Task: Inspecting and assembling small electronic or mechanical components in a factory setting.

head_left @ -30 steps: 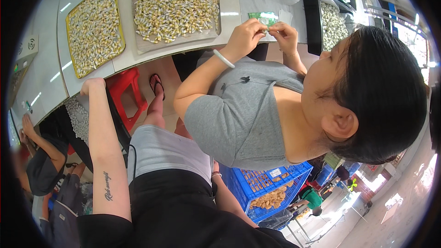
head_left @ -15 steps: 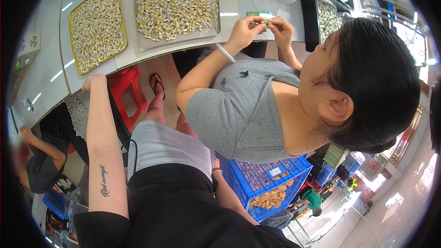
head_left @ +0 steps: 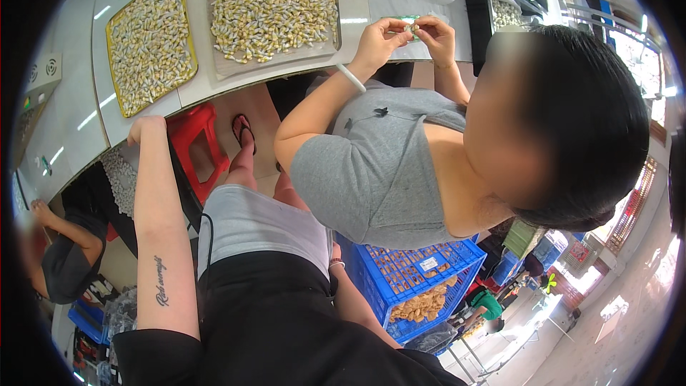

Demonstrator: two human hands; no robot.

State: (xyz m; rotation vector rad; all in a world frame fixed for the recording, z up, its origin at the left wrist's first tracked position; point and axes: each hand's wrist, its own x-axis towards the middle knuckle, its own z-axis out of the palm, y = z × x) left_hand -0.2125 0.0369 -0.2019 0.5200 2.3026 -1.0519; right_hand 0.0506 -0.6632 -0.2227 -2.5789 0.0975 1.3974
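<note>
At the near edge of the light-coloured table (head_left: 161, 105), my left hand (head_left: 148, 126) rests with the arm stretched out; its fingers bend down at the edge and are mostly hidden. Just beyond it lies a yellow-rimmed tray (head_left: 194, 57) spread with small white-and-yellow pointed pieces (head_left: 150, 46). A larger beige tray (head_left: 225, 68) beside it bears a heap of similar pieces (head_left: 275, 11). My right arm hangs down at my side, a bracelet at the wrist. Of my right hand (head_left: 336, 251) only a little shows beside my grey shorts, its fingers hidden.
Close on my right, a person in a grey shirt (head_left: 379, 171) pinches something tiny in both hands (head_left: 411, 31) over the table. A blue crate (head_left: 400, 271) holding tan items stands behind them. Under the table is a red stool (head_left: 196, 139). Another person (head_left: 71, 254) sits far left.
The person in grey has shifted their hands slightly and turned their head a little. My own hands keep their places.
</note>
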